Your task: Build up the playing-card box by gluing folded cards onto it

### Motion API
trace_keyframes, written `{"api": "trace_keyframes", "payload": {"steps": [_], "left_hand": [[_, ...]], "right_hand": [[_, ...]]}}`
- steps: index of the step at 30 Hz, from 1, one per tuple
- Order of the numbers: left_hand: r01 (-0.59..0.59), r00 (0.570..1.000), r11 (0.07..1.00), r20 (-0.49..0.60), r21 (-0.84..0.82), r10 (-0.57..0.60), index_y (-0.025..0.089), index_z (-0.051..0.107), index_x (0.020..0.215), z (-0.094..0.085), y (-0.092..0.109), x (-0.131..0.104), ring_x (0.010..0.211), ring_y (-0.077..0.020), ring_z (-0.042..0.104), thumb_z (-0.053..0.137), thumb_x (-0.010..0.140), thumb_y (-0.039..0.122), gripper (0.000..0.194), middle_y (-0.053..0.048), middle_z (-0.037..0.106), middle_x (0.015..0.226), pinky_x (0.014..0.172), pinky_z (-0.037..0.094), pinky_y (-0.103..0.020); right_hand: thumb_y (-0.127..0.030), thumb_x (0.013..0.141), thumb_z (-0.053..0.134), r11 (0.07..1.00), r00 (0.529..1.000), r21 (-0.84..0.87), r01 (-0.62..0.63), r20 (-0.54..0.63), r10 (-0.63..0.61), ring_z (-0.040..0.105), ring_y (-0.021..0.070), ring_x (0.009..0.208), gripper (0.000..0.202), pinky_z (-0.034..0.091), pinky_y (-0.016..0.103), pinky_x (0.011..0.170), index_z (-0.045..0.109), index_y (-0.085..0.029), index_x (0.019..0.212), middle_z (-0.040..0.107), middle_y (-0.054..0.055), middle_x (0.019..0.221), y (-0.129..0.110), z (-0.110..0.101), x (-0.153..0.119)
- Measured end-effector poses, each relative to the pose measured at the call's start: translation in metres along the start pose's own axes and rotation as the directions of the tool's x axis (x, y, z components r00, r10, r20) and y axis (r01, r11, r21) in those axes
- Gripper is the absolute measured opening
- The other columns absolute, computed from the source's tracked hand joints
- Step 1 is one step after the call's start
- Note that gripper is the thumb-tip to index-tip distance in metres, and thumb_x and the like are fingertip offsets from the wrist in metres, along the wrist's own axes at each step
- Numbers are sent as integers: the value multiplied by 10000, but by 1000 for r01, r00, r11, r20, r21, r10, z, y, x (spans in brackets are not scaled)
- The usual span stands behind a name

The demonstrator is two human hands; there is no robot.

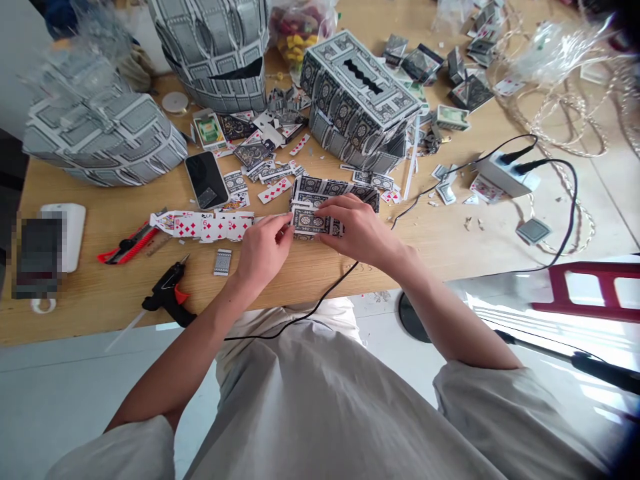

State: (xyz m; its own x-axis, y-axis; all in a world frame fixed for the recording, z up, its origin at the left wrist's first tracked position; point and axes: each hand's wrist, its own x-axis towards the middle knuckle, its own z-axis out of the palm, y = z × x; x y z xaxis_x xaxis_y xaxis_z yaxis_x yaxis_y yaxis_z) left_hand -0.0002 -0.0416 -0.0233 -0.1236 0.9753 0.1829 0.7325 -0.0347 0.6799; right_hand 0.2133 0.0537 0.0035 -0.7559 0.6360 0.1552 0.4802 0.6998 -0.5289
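A strip of joined playing cards (215, 227), faces up, runs left from a small black-and-white piece woven of cards (333, 189). My left hand (265, 250) is at the junction of the two, thumb and fingertips pinched together on the strip's right end. My right hand (353, 227) lies over the woven piece, its fingers curved and pressed on the patterned card at its front. The palm hides part of that piece. One small patterned card (223, 262) lies on the wood below the strip.
A glue gun (167, 292) and red cutter (131, 244) lie left, beside a phone (206, 179). Card-woven baskets (105, 137) and a slotted card box (360, 93) stand behind. A black cable (325, 293) crosses the table edge (300, 293). A white adapter (507, 175) sits right.
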Motion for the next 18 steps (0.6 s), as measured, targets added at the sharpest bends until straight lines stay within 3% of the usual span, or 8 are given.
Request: {"api": "trace_keyframes", "payload": {"steps": [7,18], "left_hand": [[-6,1000,999,2,-43,7,162,797,1175,-1,-1,2,930,-241,771,652,1000,189,229,-117,821,1095,886,594,-351],[68,998,983,18,-171,-66,208,796,1133,1,-16,6,762,-177,743,681,1007,311,200,-46,822,918,750,564,-277]], "right_hand": [[-245,876,803,999,999,14,-33,10,33,658,375,1207,371,525,556,1105,798,-160,1237,755,166,1255,-1,-2,1],[-259,904,785,999,998,16,-52,24,51,664,374,1198,349,526,552,1093,797,-172,1242,761,156,1228,0,-2,2]]}}
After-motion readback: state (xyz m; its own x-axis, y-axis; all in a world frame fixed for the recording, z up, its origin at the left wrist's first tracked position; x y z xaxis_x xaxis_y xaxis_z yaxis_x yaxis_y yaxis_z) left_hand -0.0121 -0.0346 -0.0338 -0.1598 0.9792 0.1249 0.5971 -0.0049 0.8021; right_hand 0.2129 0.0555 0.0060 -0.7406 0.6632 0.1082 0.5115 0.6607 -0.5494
